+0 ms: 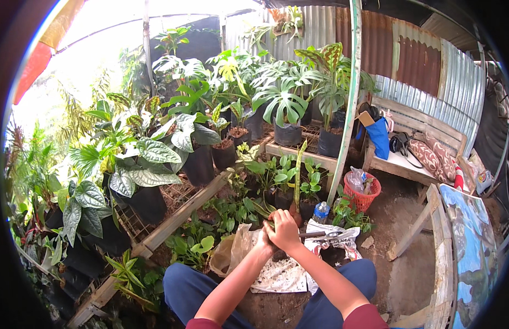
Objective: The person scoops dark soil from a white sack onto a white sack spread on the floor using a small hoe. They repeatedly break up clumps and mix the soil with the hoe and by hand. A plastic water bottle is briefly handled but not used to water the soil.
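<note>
In front of me both my hands are closed together around a small plant with long, yellow-edged green leaves (261,208). My right hand (285,228) wraps over it from above. Lower and to the left, my left hand (265,241) grips its base, mostly hidden by the right one. Below them, a white sack (279,277) with dark soil crumbs lies on the ground. A crumpled clear-beige plastic bag (238,245) stands against its left side. Just right of my hands lies a dark-handled tool (313,234). Behind it stands a clear water bottle with a blue cap (321,213).
Potted leafy plants in black bags (199,164) fill wire-and-wood racks at the left and back. A green-white post (350,104) rises ahead. To the right are a red basket (361,194), a wooden bench (399,163) with bags, and a wooden frame (443,241).
</note>
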The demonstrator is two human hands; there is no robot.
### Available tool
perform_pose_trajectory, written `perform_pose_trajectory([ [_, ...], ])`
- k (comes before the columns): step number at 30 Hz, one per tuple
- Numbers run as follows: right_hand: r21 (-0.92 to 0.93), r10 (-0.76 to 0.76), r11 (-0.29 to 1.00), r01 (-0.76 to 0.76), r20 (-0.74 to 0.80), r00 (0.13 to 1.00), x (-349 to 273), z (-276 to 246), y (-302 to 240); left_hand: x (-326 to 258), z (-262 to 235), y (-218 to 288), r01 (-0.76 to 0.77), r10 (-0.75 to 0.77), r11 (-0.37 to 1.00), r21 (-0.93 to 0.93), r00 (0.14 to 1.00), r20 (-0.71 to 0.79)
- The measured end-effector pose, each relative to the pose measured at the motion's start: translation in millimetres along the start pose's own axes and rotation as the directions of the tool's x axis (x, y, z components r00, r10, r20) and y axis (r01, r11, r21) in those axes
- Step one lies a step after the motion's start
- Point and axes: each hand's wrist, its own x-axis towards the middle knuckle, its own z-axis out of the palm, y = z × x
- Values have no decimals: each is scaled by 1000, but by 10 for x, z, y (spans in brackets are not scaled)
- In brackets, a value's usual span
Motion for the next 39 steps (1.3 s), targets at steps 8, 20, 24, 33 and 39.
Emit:
perform_pose_trajectory([
  [8,-3,-196,980,199,146,970,4,319,190,31,-146,376,172,-189,965,199,979,72],
  [20,493,526,791,-362,-246,814,255,397,533,158,579,478,439,-399,897,51,854,-333],
  [24,294,111,953,-68,-132,985,252,337,122,136,235,631,244,-255,967,-77,911,-324],
  [33,-155,-136,978,139,25,990,56,205,387,-81,557,310,355,-289,925,136,890,-353],
  [39,-53,-69,997,61,-159,985,32,305,590,-32,493,186,390,-203,851,352,862,-464],
])
